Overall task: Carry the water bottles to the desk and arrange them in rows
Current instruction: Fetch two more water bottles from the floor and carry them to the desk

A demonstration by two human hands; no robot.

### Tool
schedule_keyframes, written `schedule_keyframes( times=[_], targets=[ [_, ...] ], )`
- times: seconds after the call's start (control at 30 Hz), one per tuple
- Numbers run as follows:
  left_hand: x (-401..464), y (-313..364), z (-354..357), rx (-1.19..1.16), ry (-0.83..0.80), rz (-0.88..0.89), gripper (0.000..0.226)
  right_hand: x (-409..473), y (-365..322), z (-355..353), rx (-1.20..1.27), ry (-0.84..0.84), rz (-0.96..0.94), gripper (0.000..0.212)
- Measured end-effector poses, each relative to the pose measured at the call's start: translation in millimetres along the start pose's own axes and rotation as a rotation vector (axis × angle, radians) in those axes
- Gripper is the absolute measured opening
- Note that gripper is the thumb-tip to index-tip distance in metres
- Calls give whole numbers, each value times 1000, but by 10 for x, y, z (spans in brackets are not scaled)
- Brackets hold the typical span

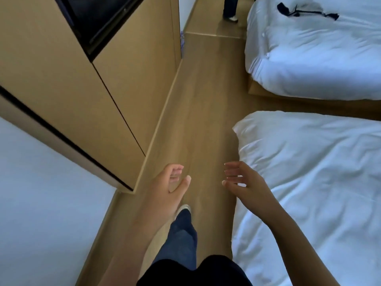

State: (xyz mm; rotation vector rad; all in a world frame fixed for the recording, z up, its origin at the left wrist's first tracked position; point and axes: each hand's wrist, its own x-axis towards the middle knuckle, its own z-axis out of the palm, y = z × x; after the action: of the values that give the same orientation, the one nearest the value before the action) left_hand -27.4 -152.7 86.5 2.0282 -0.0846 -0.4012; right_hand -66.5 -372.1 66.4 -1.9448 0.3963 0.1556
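Note:
Both of my hands hang in front of me over the wooden floor and hold nothing. My left hand (171, 182) has loosely curled fingers with the thumb out. My right hand (241, 180) is spread with relaxed fingers, close to the near bed's edge. Far ahead, past the end of the cabinet, clear plastic water bottles (182, 41) show as a thin sliver on the floor; most of them is hidden behind the cabinet corner. No desk is in view.
A tall wooden cabinet (127, 79) with a dark recess lines the left side. Two beds with white duvets, the near bed (309, 182) and the far bed (309, 52), stand on the right. A narrow floor aisle (198, 112) runs between. Another person's legs (229, 9) stand far ahead.

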Motion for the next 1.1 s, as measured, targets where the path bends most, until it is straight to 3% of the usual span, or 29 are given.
schedule_keyframes(
  times=[0.33, 1.1],
  targets=[
    [2377, 569, -372, 128, -94, 83, 30, 2188, -691, -344, -78, 78, 2, 35],
    [7339, 2218, 299, 127, -75, 54, 23, 7150, -1494, -2276, -323, -26, -36, 39]
  ],
)
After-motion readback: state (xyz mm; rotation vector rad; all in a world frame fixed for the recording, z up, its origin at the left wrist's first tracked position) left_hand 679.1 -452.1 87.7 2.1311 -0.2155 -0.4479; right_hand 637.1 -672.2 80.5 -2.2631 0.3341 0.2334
